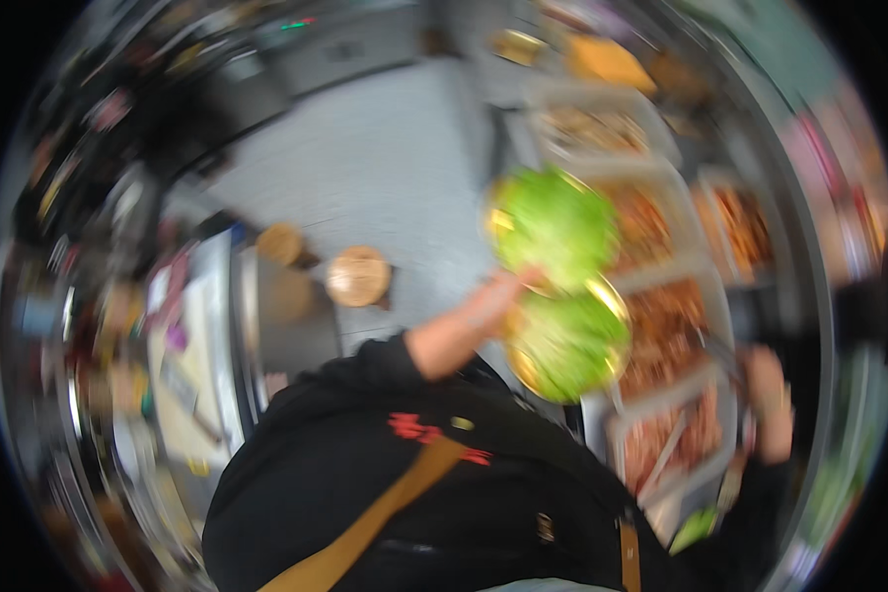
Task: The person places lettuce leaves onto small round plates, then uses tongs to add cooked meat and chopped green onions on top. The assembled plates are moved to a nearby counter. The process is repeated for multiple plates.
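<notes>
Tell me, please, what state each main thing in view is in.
Upper gold plate: held, covered with lettuce.
Lower gold plate: covered with lettuce.
Left hand: closed on the upper plate's edge.
Right hand: grip unclear, blurred beside the metal utensil.
Food trays: uncovered, holding food.
Knife: lying on the cutting board.

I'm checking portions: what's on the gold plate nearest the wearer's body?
Green lettuce leaves lie on that gold plate, with parts of its rim showing. Whatever the leaves cover is hidden.
</notes>
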Available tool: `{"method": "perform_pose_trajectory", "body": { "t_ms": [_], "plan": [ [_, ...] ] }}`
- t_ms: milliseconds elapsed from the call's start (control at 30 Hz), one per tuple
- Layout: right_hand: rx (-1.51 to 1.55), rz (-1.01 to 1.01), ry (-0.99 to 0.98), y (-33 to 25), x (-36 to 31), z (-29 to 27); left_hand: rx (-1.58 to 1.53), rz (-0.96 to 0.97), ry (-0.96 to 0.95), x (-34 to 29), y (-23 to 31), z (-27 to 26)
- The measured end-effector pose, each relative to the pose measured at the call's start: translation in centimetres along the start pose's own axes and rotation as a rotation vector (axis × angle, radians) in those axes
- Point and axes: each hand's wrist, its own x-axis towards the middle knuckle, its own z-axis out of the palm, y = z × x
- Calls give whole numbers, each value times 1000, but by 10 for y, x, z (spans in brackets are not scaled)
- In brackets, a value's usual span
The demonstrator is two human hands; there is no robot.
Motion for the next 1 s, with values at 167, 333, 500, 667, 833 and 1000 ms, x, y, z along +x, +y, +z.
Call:
{"method": "perform_pose_trajectory", "body": {
  "t_ms": [167,333,500,667,833,1000],
  "plan": [
    [-242,229,-128,-18,12,-25,115,-19,79,28,16,14],
    [-84,324,-302,-72,63,-24,96,-90,-59,61,27,26],
    [-88,283,-334,-101,75,14,125,-160,-116,92,33,35],
    [-34,378,-477,-85,19,-18,167,-216,-168,114,40,40],
    [-2,696,-497,-75,-2,-60,199,-267,-227,109,46,38],
    [74,796,-445,-33,55,-3,243,-313,-202,113,56,38]
  ]
}}
